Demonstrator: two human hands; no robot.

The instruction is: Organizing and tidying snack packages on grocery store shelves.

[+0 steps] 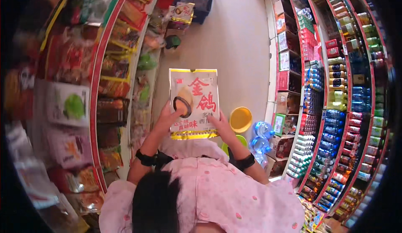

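Observation:
A flat, pale snack bag point(190, 103) with yellow bands along its top and bottom edges and large red lettering is held up in front of my body. My left hand point(166, 115) grips its left side, the thumb lying over the front. On the opposite edge, my right hand point(222, 125) holds the lower right part with its thumb on the front. Both hands' other fingers are largely hidden behind the bag. Each wrist wears a black band.
Shelves of packaged snacks point(113, 73) line the left; bottled drinks point(335, 82) fill the right shelves. A yellow bucket point(240, 120), a green tub point(238, 141) and large clear water bottles point(261, 138) stand at my right. A dark blue crate point(205, 2) lies up the aisle.

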